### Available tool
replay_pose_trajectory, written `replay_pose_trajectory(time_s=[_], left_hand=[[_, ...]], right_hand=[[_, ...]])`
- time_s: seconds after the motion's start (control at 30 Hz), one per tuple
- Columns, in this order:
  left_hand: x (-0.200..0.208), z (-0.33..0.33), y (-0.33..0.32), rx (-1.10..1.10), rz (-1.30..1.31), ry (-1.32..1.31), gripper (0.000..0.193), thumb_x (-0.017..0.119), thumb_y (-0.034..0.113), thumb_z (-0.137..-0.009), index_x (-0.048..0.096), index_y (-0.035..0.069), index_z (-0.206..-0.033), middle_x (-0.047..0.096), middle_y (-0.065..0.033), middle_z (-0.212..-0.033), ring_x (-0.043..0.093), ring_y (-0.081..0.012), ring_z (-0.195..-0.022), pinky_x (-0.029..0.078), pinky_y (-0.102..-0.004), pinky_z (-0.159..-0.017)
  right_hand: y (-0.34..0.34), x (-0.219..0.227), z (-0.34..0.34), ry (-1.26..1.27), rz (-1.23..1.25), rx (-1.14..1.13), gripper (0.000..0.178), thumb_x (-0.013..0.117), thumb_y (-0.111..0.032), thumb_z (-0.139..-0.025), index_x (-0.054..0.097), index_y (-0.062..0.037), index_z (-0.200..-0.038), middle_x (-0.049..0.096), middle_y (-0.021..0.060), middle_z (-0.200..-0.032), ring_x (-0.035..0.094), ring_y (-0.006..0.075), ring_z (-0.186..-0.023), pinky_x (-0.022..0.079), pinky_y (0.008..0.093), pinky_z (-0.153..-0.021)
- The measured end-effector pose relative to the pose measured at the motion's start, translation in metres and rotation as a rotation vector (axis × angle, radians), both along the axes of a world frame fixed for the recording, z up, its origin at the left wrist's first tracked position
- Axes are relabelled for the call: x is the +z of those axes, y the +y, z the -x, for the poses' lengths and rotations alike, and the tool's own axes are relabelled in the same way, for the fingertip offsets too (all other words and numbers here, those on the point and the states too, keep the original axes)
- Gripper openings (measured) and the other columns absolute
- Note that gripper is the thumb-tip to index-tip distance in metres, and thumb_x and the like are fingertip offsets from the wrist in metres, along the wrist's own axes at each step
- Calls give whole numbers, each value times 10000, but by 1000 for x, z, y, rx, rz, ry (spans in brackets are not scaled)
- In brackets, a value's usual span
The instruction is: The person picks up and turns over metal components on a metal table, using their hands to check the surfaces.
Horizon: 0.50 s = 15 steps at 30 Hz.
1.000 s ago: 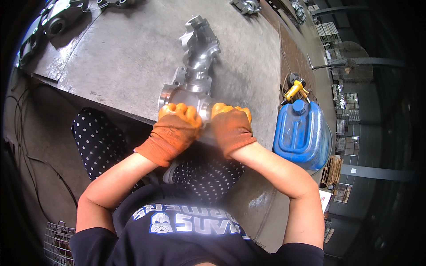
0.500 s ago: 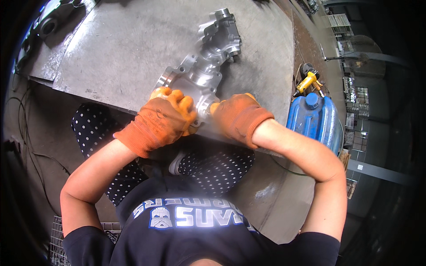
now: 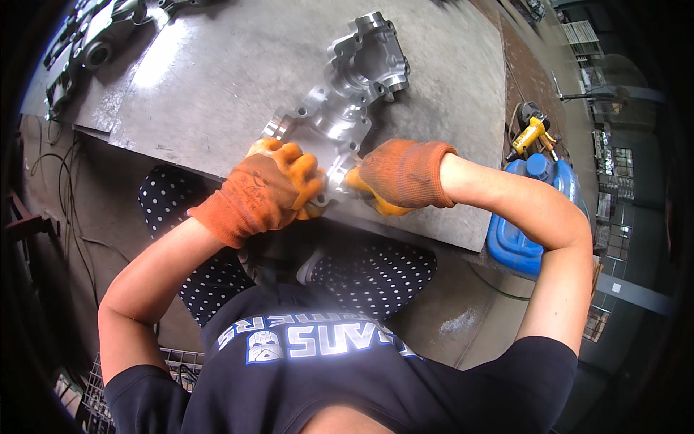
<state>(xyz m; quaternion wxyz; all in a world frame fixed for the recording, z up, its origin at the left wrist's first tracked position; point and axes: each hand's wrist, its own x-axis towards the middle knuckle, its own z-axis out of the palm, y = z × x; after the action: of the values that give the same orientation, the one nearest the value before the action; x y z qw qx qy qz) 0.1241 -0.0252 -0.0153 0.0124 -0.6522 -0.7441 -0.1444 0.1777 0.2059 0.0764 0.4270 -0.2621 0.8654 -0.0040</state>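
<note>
A long silver metal casting, with flanges, bolt holes and an open hollow at its far end, lies slantwise on the metal-topped table. My left hand, in an orange work glove, is closed over the casting's near left side at the table edge. My right hand, gloved alike, is closed at the near right side, its fingertips against a round machined boss. Whatever the right fingers hold, if anything, is hidden by the glove.
More dark castings sit at the table's far left. To the right stand a blue plastic jerrycan and a yellow power tool. Cables hang at the left, above a wire basket on the floor.
My right wrist has turned and the forearm has swung up and outward, with the fingers still at the boss. My left hand keeps its grip. The whole view has shifted slightly.
</note>
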Motion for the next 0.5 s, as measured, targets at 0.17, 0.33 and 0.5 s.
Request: replay_pose_trajectory(time_s=[0.17, 0.33, 0.5], left_hand=[[-2, -3, 0, 27, -7, -25, 404, 720, 408, -809, 675, 177, -1136, 630, -19, -1002, 618, -249, -963, 469, -412, -842], [-1, -17, 23, 148, -72, -72, 336, 739, 368, -793, 671, 158, -1047, 618, -53, -939, 608, -282, -928, 461, -435, -823], [2, -63, 80, 426, -268, -201, 488, 746, 309, -803, 628, 91, -1223, 642, -132, -1090, 615, -345, -1015, 473, -458, -875]], right_hand=[[-1, 2, -5, 17, -37, -49, 236, 590, -86, -841, 669, -19, -1053, 707, 218, -929, 701, 391, -830, 554, 457, -707], [23, 9, -45, 200, 225, -413, 283, 664, -163, -846, 628, -44, -1099, 697, 172, -921, 683, 333, -825, 521, 430, -723], [54, 8, -97, 382, 367, -1170, 238, 639, -211, -928, 611, -6, -1047, 640, 91, -818, 604, 171, -733, 500, 342, -676]])
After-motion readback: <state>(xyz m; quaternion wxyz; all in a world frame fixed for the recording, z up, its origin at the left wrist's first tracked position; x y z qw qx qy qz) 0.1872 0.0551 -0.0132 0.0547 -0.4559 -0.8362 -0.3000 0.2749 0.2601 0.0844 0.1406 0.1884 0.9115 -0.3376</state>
